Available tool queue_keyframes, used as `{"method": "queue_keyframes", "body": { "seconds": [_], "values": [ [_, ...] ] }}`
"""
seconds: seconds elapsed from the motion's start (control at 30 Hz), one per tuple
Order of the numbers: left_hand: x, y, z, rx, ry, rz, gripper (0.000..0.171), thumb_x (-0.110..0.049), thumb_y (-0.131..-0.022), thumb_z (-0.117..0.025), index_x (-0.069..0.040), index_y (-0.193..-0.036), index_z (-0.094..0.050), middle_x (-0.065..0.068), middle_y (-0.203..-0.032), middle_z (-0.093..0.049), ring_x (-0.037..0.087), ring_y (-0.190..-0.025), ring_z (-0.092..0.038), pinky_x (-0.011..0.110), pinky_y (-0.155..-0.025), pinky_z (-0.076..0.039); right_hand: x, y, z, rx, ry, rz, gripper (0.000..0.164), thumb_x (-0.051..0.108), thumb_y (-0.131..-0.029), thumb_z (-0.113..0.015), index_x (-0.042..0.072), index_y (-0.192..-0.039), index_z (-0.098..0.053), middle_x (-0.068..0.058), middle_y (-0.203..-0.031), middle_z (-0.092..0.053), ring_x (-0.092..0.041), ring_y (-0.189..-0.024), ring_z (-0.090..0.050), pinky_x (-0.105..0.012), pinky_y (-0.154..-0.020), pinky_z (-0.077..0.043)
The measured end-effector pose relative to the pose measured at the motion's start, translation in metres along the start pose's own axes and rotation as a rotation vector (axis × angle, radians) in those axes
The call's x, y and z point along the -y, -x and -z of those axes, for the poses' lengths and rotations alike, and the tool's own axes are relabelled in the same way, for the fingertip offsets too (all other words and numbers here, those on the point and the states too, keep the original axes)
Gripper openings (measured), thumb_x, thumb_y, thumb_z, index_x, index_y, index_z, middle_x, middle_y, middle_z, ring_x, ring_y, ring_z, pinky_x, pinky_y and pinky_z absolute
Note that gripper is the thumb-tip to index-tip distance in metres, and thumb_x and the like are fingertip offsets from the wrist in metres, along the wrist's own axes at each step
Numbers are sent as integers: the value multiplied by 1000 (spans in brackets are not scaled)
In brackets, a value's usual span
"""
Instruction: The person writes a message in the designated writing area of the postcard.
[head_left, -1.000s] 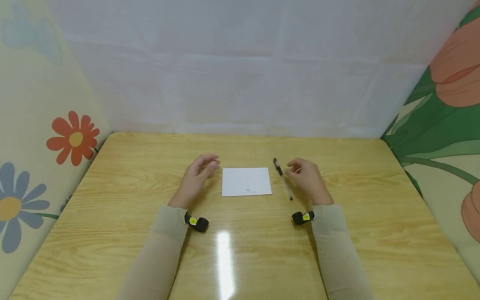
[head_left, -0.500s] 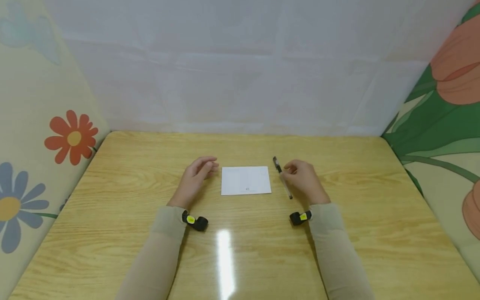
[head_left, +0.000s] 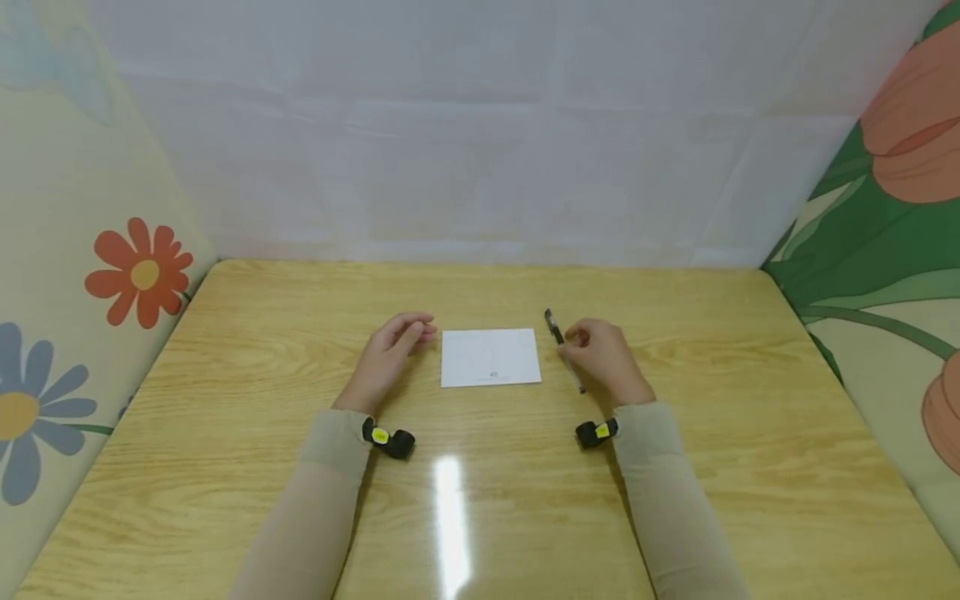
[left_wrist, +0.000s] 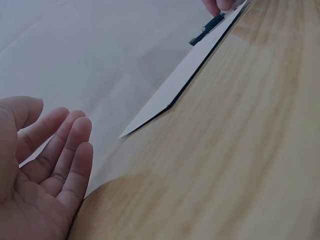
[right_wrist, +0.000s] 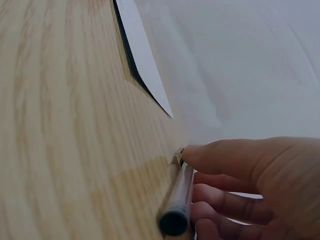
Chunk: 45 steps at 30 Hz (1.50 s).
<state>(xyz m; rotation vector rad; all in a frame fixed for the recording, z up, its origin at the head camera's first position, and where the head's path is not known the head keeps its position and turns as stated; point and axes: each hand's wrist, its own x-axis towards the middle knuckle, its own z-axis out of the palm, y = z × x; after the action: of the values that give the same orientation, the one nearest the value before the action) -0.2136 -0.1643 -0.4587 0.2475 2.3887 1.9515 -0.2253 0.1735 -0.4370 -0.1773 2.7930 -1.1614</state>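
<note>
A white card [head_left: 491, 358] with a small printed mark lies flat mid-table. To its right lies a pen [head_left: 555, 327] with a clear barrel and black cap end, tilted toward the far left. My right hand [head_left: 603, 354] pinches the pen near its middle. In the right wrist view the thumb is on the pen [right_wrist: 181, 200] and the fingers are curled beside it. My left hand [head_left: 390, 346] rests left of the card with loosely bent fingers and nothing in it. The left wrist view has that hand [left_wrist: 50, 165] palm up toward the camera, apart from the card [left_wrist: 175, 82].
The wooden table [head_left: 225, 467] carries a bright light reflection near its front. A white sheet [head_left: 480, 142] stands behind it, with flower-patterned panels [head_left: 150, 275] at the left and right. Black wrist cameras [head_left: 401, 444] sit inside both cuffs.
My right hand has moved a little left onto the pen, and its thumb and fingers have closed on it. The left fingers have drawn together slightly; the card has stayed in place.
</note>
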Motion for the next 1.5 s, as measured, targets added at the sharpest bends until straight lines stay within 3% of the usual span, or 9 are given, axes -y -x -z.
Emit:
{"method": "queue_keyframes", "body": {
  "seconds": [0.53,1.07,1.5],
  "values": [
    [2,-1,1,5,3,5,40,-24,-110,-45,5,-137,-55,25,-127,-62,34,-119,-63,31,-105,-48,4,0,1,7,6,-30,21,14,-95,-72,-3,-107,-71,-13,-95,-69,-25,-86,-64,-39,-78,-55],
    [5,0,5,6,15,-25,39,-23,-110,-47,5,-136,-56,24,-127,-62,28,-116,-65,26,-101,-50,4,-2,1,-15,58,-7,17,9,-92,-69,-3,-103,-71,-12,-90,-68,-24,-81,-62,-36,-73,-53],
    [5,0,8,28,22,-28,44,-28,-111,-42,5,-137,-54,22,-130,-60,31,-120,-63,28,-104,-48,6,-1,1,-34,72,19,16,9,-92,-70,-2,-103,-72,-12,-91,-69,-24,-82,-62,-37,-73,-53]
  ]
}}
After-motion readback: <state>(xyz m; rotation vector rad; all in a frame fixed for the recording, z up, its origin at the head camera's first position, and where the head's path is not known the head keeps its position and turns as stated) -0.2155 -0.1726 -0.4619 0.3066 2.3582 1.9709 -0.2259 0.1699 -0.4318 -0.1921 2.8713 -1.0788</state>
